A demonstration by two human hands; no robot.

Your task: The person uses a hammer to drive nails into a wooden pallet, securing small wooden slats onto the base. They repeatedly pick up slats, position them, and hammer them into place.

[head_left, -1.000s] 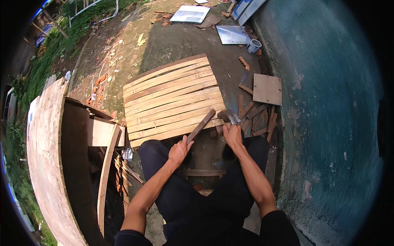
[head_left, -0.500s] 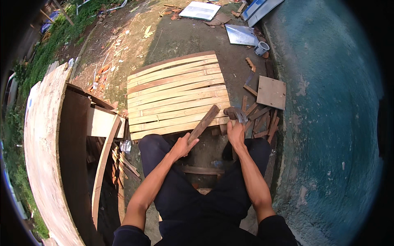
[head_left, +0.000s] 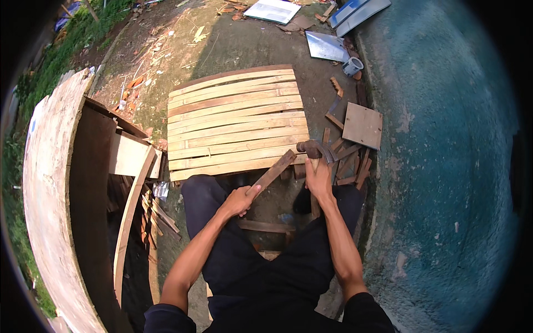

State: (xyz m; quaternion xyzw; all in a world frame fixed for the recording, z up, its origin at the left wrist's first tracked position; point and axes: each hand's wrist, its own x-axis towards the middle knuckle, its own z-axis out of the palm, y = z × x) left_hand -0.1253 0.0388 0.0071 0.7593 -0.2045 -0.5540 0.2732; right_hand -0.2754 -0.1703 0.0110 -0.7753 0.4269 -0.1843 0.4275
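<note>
My left hand (head_left: 240, 201) is closed round the lower part of a short brown wooden stick (head_left: 273, 172), which slants up and to the right over the near right part of a slatted bamboo panel. In my right hand (head_left: 319, 181) is a claw hammer (head_left: 312, 149), gripped by its handle just below the dark metal head. The hammer's head is close to the stick's upper end; whether they touch I cannot tell. Beyond my knees lies the bamboo panel (head_left: 236, 123), its pale slats running left to right with narrow gaps between them.
Wood offcuts (head_left: 348, 162) lie in a heap to the right, beside a square board (head_left: 362, 126) and a handsaw (head_left: 337, 94). A teal wall (head_left: 444, 144) bounds the right side. A large wooden piece (head_left: 53, 183) stands at the left. A paint can (head_left: 352, 66) is farther off.
The whole view has shifted slightly. The hammer's head has turned a little and come closer to the stick's upper end. Both hands keep their holds.
</note>
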